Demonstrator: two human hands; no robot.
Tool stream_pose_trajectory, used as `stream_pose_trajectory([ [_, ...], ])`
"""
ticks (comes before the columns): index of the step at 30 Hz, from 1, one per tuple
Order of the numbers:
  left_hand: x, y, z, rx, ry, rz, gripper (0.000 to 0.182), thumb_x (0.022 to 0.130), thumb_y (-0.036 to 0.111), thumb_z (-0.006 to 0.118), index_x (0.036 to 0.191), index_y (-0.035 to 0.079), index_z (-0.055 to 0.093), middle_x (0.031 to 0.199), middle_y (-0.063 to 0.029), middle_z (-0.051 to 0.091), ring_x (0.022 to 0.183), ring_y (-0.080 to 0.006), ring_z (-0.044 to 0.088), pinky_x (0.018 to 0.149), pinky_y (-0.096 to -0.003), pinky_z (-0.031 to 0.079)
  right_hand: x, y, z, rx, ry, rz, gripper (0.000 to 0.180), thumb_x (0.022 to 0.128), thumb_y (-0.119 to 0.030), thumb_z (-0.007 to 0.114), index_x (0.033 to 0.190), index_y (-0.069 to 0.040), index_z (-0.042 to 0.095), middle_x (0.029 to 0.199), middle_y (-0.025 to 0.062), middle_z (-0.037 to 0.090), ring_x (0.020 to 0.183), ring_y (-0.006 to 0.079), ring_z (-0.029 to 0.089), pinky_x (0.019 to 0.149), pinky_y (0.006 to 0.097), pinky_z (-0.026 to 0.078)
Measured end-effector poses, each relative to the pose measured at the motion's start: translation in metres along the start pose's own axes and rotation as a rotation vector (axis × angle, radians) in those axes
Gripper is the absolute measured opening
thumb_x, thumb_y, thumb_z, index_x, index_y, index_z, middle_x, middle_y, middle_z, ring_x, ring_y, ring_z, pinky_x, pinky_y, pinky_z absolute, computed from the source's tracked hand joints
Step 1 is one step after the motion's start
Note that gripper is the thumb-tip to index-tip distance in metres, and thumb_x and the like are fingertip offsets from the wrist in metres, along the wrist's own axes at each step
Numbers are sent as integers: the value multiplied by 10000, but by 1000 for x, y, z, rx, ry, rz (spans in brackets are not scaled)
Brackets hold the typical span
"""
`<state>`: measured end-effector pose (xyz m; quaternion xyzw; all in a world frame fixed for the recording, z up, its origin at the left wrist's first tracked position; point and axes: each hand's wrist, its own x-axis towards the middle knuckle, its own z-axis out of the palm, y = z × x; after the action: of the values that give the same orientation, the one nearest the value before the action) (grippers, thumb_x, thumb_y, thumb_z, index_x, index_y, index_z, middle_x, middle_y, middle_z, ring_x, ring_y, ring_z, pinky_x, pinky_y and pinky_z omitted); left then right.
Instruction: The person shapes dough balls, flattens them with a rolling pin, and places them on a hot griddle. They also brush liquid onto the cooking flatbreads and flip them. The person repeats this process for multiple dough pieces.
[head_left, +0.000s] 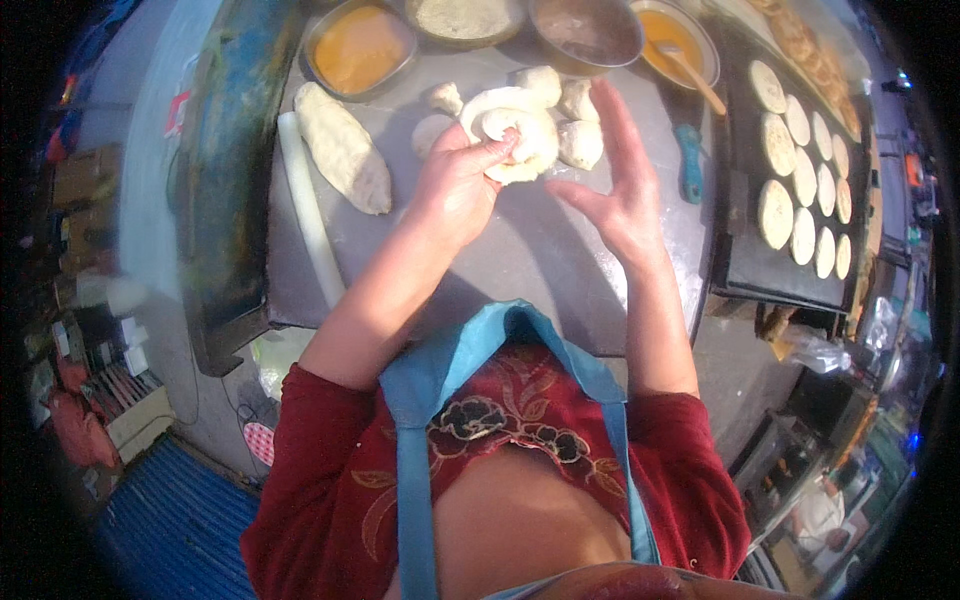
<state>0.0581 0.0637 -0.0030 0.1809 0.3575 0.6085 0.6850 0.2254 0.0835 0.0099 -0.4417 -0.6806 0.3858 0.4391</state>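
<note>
My left hand grips a coiled piece of dough above the grey work surface, its thumb pressed into the middle. To its right my right hand is raised with fingers and thumb spread, holding nothing. Several small dough pieces lie just behind and between the hands, and a flat round piece lies left of the coil. A long dough loaf rests farther left, beside a white rolling pin. A teal-handled tool lies to the right of my right hand.
Along the back stand a bowl of orange-yellow filling, a bowl of pale floury stuff, a metal bowl and a bowl of orange liquid with a wooden-handled brush. At right, a dark tray holds several flat dough rounds.
</note>
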Motion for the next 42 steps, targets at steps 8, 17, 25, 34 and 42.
stream_pose_trajectory([
  [8,-13,-6,18,65,-175,-245,396,886,-25,421,1281,-8,445,1162,-100,572,1074,-204,574,898,-328,489,7,0,0,432,-275,-8,303,644,29,752,913,-41,634,1159,152,615,1138,275,558,940,389,458],
  [17,-12,3,14,311,-269,-109,384,873,15,397,1252,-18,444,1131,-105,574,1036,-195,570,921,-350,460,6,-14,0,-98,-164,-190,697,623,-250,811,1241,-61,551,1241,138,588,1172,240,548,1030,466,373],
  [25,-18,5,24,183,-398,7,484,1002,385,289,1262,11,452,1156,-93,558,1052,-198,553,896,-353,464,10,-30,-2,500,-127,-76,327,811,-216,648,1069,-15,645,1170,151,617,1115,256,570,1050,458,348],
  [34,-28,-16,24,67,-303,54,485,980,402,414,1286,25,407,1174,-91,515,1090,-155,517,848,-258,455,-1,-30,17,398,-21,-76,264,879,-239,607,883,23,638,971,164,680,1020,278,626,1035,431,367],
  [42,-48,0,21,367,-437,60,351,892,343,611,1017,16,582,753,0,568,598,-71,496,540,-202,397,-16,-44,4,729,-146,29,328,897,-256,563,1016,46,614,1148,231,587,914,267,650,974,414,450],
])
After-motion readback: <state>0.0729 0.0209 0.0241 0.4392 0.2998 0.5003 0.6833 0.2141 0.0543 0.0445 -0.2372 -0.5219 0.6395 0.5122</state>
